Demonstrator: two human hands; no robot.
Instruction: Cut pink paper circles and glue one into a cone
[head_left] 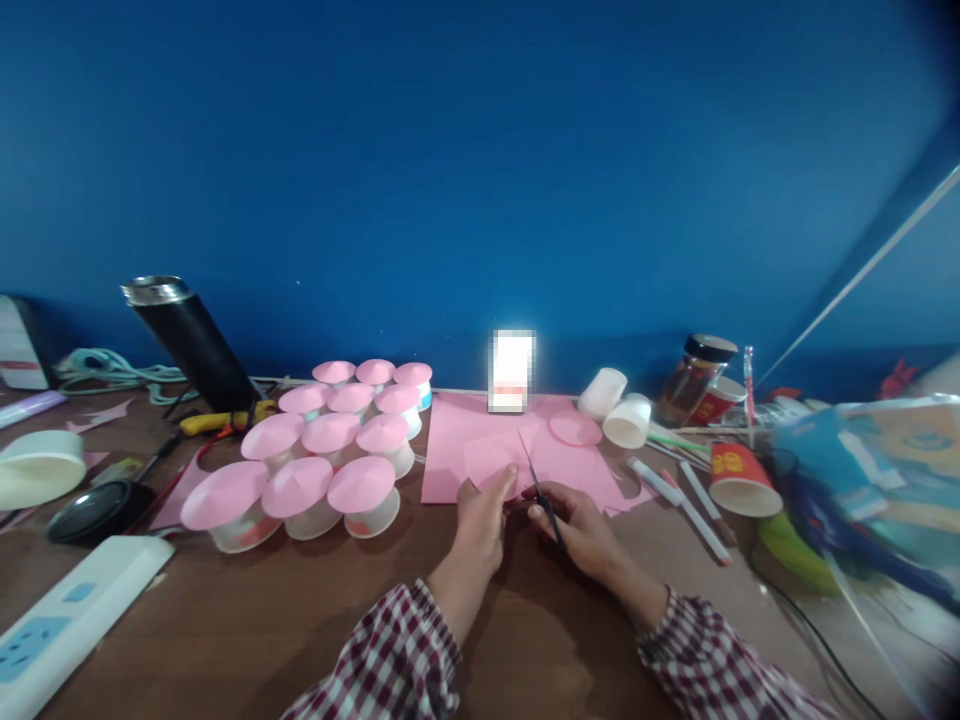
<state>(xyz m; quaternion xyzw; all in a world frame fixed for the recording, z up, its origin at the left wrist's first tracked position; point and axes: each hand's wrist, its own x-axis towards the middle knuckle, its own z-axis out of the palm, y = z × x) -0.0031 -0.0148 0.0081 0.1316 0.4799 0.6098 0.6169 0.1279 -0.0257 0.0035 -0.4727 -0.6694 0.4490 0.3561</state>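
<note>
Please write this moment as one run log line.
left hand: holds pink paper piece; right hand: holds scissors; at left: pink-topped cups

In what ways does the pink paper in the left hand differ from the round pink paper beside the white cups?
The held paper shows an angular outline, while the round paper has a curved edge. The held paper is gripped by the left hand; the round paper lies on the pink sheet. Both are pink.

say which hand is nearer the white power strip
Left. The left hand, holding pink paper, is right of the white power strip; the right hand, holding scissors, is farther right of it.
</note>
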